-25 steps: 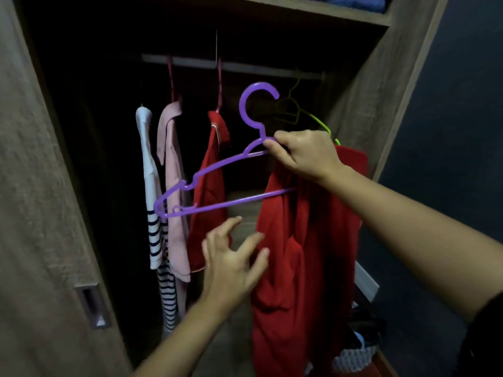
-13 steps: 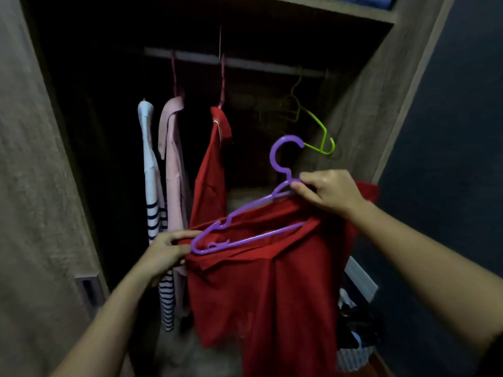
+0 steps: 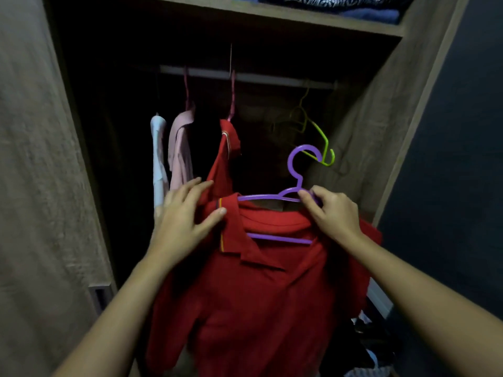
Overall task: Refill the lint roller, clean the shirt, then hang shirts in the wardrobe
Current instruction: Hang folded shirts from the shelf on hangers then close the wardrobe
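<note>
A red polo shirt [image 3: 261, 289] hangs in front of me on a purple hanger [image 3: 295, 170], inside the open wardrobe. My right hand [image 3: 333, 213] grips the hanger at its right shoulder, just below the hook, together with the shirt's fabric. My left hand [image 3: 185, 216] holds the shirt's left shoulder and collar, thumb on the front and fingers reaching behind. The hanger's hook is below the wardrobe rail [image 3: 245, 76] and apart from it.
On the rail hang a white shirt [image 3: 158, 151], a pink shirt [image 3: 181, 148], another red shirt [image 3: 227, 151] and an empty green hanger [image 3: 321, 140]. Wooden side panels [image 3: 35, 159] flank the opening. A shelf [image 3: 272, 14] above holds folded clothes. Clutter lies low right [image 3: 375, 346].
The shirt now sits over the hanger's left end with its collar spread out. My left hand moved up from the hanger's tip to the shirt's left shoulder. The hanger is more level.
</note>
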